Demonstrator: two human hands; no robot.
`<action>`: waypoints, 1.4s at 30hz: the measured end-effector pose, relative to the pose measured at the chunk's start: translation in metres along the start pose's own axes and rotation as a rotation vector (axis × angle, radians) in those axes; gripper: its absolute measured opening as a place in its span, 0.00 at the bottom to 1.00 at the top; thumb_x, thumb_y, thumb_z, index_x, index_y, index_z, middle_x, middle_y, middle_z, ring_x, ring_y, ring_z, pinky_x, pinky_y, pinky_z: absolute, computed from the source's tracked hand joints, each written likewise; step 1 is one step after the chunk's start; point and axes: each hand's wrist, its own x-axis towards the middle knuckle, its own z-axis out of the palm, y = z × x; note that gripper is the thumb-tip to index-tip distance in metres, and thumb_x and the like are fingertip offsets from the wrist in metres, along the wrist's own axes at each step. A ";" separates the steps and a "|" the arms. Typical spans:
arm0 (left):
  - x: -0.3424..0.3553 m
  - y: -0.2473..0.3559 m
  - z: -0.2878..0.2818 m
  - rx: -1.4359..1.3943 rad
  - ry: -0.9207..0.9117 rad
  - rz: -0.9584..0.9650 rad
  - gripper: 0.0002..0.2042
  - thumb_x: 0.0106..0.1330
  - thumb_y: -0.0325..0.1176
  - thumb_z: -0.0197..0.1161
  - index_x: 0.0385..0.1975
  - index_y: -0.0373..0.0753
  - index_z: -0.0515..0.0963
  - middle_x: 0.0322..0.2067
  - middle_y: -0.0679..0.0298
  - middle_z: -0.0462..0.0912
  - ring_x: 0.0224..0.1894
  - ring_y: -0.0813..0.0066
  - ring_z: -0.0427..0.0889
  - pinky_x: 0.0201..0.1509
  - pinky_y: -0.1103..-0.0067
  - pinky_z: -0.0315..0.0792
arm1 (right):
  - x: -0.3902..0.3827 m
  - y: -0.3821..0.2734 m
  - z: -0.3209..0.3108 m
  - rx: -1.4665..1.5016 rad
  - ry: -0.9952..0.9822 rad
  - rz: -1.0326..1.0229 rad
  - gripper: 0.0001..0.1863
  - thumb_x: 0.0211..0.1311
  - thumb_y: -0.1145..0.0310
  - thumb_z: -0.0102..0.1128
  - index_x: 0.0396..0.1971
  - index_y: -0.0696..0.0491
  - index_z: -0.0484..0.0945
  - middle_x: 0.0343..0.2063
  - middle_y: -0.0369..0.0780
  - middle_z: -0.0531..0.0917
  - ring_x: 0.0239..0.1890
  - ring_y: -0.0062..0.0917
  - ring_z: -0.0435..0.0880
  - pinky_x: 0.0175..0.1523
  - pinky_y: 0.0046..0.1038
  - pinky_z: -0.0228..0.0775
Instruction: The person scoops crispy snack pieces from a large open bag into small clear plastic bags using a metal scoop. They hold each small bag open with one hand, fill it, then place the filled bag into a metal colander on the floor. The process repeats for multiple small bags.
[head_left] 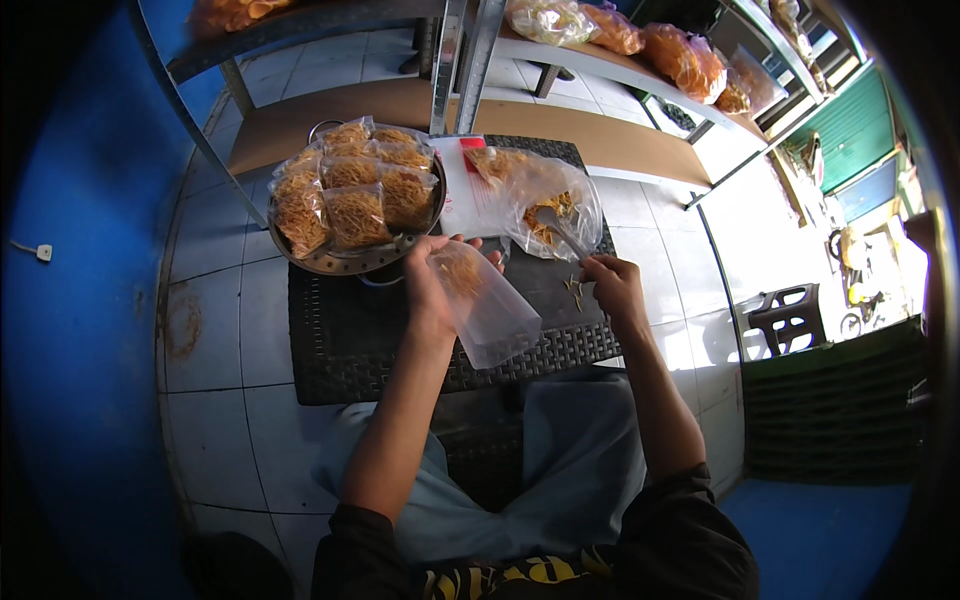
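My left hand (432, 290) is closed around a clear plastic bag (495, 318) that holds some thin golden snack sticks at its far end. In my right hand (614, 290) is the handle of a metal spoon (565, 232). The spoon's head dips into a large open plastic bag (590, 195) of the same snack sticks. A few loose sticks (573, 290) lie on the dark woven-pattern table (340, 340) beside my right hand. To the left, a round metal tray (335, 265) carries several filled clear packets (355, 215), piled up.
A white and red plastic package (465, 190) lies between the tray and the large bag. Beyond the table stands a metal-framed shelf (600, 145) with bagged snacks (683, 60) on its upper board. A blue wall (90, 300) rises at left; a dark plastic chair (787, 318) stands at right.
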 end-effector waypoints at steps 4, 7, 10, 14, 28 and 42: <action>0.002 0.001 -0.002 0.002 0.002 0.003 0.17 0.56 0.39 0.58 0.41 0.35 0.67 0.40 0.54 0.74 0.39 0.49 0.80 0.46 0.56 0.75 | -0.018 -0.004 0.005 -0.505 0.208 -0.410 0.16 0.62 0.65 0.59 0.44 0.60 0.80 0.27 0.45 0.85 0.27 0.32 0.84 0.36 0.33 0.74; 0.002 0.001 -0.003 0.020 0.003 0.011 0.18 0.56 0.39 0.59 0.41 0.35 0.67 0.40 0.53 0.74 0.39 0.49 0.80 0.47 0.55 0.75 | -0.031 -0.011 0.003 -0.637 0.250 -0.452 0.16 0.61 0.65 0.60 0.44 0.61 0.79 0.29 0.49 0.85 0.33 0.42 0.85 0.42 0.38 0.75; 0.002 0.000 -0.003 0.029 0.003 0.009 0.18 0.56 0.39 0.58 0.42 0.35 0.67 0.40 0.53 0.74 0.39 0.49 0.80 0.47 0.55 0.75 | -0.031 -0.014 0.007 -0.697 0.212 -0.448 0.17 0.60 0.65 0.59 0.46 0.60 0.78 0.31 0.50 0.84 0.35 0.45 0.84 0.42 0.41 0.74; 0.003 -0.001 -0.003 0.041 -0.005 0.009 0.18 0.57 0.39 0.58 0.42 0.35 0.67 0.41 0.53 0.74 0.40 0.49 0.80 0.47 0.55 0.74 | -0.016 -0.008 0.019 -0.747 0.212 -0.471 0.18 0.61 0.65 0.57 0.47 0.60 0.76 0.33 0.52 0.83 0.35 0.47 0.83 0.41 0.44 0.74; 0.002 0.001 0.000 0.020 -0.004 0.013 0.18 0.56 0.39 0.59 0.41 0.34 0.67 0.40 0.53 0.73 0.40 0.48 0.79 0.49 0.54 0.74 | 0.008 0.000 0.037 -0.562 0.327 -0.457 0.11 0.60 0.66 0.56 0.28 0.58 0.81 0.21 0.49 0.83 0.27 0.46 0.83 0.35 0.42 0.75; 0.007 0.002 -0.005 -0.034 0.008 -0.001 0.17 0.58 0.40 0.55 0.38 0.31 0.67 0.39 0.50 0.74 0.43 0.46 0.78 0.52 0.55 0.73 | 0.002 -0.025 -0.013 -0.029 -0.022 -0.031 0.13 0.59 0.64 0.59 0.29 0.59 0.84 0.18 0.31 0.76 0.16 0.11 0.64 0.21 0.18 0.51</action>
